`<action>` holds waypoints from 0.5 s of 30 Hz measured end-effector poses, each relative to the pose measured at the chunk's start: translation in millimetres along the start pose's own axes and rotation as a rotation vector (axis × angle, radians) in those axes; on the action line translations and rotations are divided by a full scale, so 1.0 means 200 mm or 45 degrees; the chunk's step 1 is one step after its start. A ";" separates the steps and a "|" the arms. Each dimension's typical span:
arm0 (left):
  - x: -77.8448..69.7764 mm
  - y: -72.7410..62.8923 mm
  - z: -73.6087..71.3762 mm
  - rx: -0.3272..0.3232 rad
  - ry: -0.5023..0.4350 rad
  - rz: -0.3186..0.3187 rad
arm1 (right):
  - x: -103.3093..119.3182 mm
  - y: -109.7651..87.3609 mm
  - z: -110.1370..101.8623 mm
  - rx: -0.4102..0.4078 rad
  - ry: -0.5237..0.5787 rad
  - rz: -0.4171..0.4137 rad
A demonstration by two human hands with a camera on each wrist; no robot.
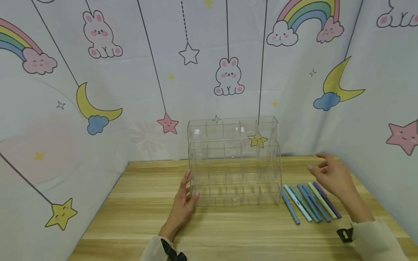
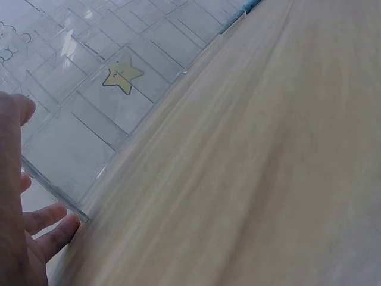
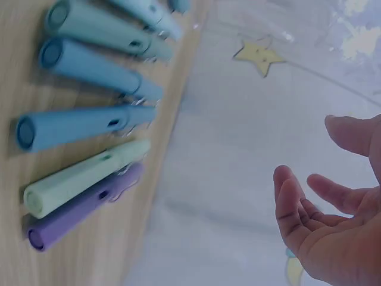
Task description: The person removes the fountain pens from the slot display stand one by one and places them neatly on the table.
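Observation:
A clear tiered acrylic organizer (image 1: 233,177) with rows of small compartments stands on the table in the head view. My left hand (image 1: 183,203) rests against its lower left side, fingers extended along the side panel and thumb at the front corner. In the left wrist view, fingertips (image 2: 56,235) lie right at the organizer's bottom edge. My right hand (image 1: 334,175) is raised at the far right, fingers loosely bent and nothing in them. Near it lies a row of several pens with clips: blue (image 1: 290,208), light blue (image 1: 298,203), green-grey, pale green (image 1: 321,199) and purple (image 1: 327,200).
The wooden table (image 1: 137,214) meets a white cloth backdrop (image 1: 143,83) printed with rabbits, stars, moons and rainbows, which also rises along both sides. The pens lie just right of the organizer. Both wrists carry black straps over light sleeves.

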State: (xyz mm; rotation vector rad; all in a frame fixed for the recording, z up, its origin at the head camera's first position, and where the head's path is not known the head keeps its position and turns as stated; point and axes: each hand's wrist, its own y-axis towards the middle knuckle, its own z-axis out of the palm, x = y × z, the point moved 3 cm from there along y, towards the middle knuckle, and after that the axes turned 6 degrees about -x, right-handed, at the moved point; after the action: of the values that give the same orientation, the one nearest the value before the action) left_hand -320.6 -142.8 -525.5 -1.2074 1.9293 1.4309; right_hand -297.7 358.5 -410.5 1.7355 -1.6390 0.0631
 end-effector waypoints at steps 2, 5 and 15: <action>0.00 0.00 0.00 0.010 0.001 -0.012 | 0.06 -0.02 -0.01 -0.019 0.024 -0.030; -0.01 -0.01 0.01 0.023 0.000 -0.032 | 0.13 -0.07 -0.02 -0.030 0.055 -0.059; -0.01 0.02 0.01 0.042 -0.027 -0.040 | 0.26 -0.26 0.02 0.066 0.108 -0.067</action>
State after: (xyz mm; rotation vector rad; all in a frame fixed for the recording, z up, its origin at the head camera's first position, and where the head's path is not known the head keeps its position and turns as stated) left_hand -321.8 -140.5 -522.1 -1.1971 1.9041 1.3855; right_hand -244.1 308.5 -411.0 1.7892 -1.5420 0.1537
